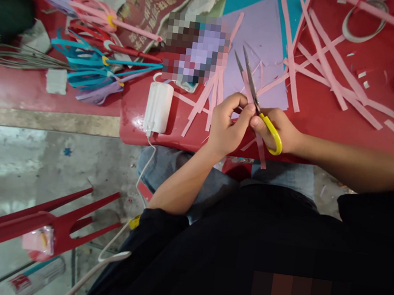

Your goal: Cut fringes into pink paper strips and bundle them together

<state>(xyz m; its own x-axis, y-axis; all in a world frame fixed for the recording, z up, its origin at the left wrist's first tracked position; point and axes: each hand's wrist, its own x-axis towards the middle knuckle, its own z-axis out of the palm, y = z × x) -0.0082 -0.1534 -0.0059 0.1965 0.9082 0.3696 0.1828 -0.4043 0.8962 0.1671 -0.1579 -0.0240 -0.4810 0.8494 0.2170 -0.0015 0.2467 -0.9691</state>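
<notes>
Left hand [228, 125]: curled, pinching pink strip [247, 87] between blades
Right hand [284, 126]: gripping yellow-handled scissors [274, 137], blades apart, over lilac paper [257, 37]
Printed sack [146, 8]: left of lilac paper; Chinese characters, blurred; contents hidden

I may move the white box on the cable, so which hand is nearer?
Left. The left hand is apart from the white box, on its right; the right hand is farther right, holding the scissors.

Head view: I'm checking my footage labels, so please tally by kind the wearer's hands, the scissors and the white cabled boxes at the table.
Left hand and right hand: 2
Yellow-handled scissors: 1
White cabled box: 1
Total: 4
</notes>
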